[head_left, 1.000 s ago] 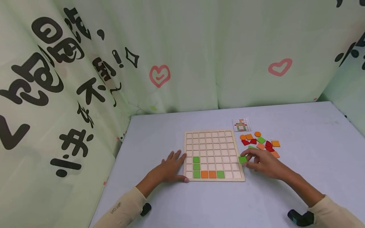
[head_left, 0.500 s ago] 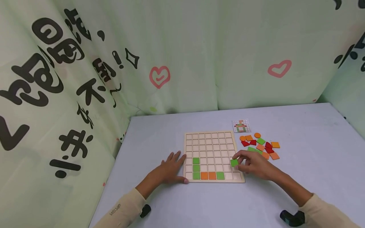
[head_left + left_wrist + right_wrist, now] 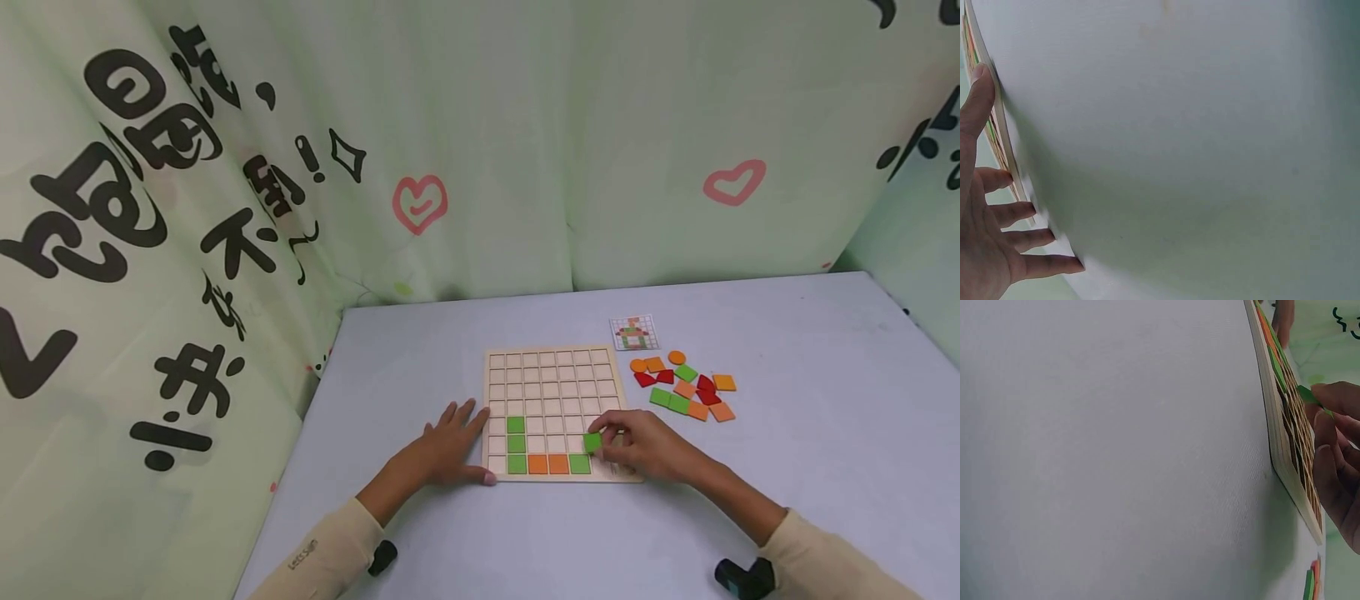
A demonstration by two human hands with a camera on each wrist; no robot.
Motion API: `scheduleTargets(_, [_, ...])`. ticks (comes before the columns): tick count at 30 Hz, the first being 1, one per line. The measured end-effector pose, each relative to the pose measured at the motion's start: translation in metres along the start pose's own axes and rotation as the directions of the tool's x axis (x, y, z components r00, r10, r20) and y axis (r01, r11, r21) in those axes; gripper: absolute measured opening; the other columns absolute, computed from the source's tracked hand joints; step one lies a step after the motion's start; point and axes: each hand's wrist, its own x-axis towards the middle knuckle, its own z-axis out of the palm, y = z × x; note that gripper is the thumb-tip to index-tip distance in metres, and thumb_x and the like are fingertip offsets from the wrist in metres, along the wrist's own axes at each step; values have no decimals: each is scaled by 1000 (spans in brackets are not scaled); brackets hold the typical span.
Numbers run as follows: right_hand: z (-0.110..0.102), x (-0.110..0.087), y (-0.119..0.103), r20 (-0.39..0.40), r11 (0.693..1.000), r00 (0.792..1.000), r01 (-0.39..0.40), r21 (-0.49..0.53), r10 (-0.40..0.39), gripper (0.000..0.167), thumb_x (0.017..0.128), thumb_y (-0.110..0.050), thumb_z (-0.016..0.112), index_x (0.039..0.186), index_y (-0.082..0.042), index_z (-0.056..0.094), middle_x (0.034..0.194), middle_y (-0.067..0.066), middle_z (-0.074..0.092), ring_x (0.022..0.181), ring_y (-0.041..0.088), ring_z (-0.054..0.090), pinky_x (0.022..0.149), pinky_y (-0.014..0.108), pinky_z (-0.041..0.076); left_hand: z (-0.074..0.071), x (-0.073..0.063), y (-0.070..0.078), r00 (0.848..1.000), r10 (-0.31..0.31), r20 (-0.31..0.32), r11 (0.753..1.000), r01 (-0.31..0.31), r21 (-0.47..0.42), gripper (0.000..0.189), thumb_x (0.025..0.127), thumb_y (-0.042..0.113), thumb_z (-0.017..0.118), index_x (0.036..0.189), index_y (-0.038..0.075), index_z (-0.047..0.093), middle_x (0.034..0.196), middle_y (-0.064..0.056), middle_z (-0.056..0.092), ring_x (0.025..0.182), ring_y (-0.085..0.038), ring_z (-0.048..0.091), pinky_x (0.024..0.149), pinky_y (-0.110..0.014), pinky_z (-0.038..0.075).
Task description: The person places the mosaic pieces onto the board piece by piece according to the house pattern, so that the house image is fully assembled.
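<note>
Pale table [image 3: 562,542], light green curtains [image 3: 502,100] behind and left, with black lettering [image 3: 30,379] and pink hearts [image 3: 708,185]. Right hand [image 3: 648,444] pinches a green square [image 3: 592,442] over the lower right of the grid board [image 3: 545,389]; left hand [image 3: 448,446], fingers spread, touches the board's left edge, hands well apart. Loose coloured tiles [image 3: 678,403] lie right of the board, picture card [image 3: 634,332] near its far right corner.

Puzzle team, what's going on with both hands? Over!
Left hand touching grid board, left edge. Right hand pinching green square over it. Nothing visibly in the way.
</note>
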Motion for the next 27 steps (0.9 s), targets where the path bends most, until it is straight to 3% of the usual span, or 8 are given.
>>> scheduleTargets(6, [8,3,2,-20,997,997,69,-32,-69,27,88,-12,76,113,-7,69,81,-5,61,65,8,53,57,19,47,0,-1,0,1000,-1,0,1000,1,-2,106,79,65,74,160,18,26,167,-13,22,153,-42,20,108,-70,34])
scheduleTargets(13, [14,5,-1,-47,998,999,24,-66,-27,26,88,-13,77,113,-9,70,79,-6,60,64,9,52,57,20,46,0,-1,1,1000,-4,0,1000,4,0,106,79,65,74,160,19,26,167,-12,22,153,-42,20,108,-70,34])
scheduleTargets(27, [19,8,-5,-71,991,996,47,-127,-56,25,87,-13,78,111,-10,72,76,-9,59,73,8,54,64,20,47,1,1,-1,1000,-1,2,1000,1,9,107,78,67,74,161,20,25,168,-11,20,153,-41,19,108,-69,34])
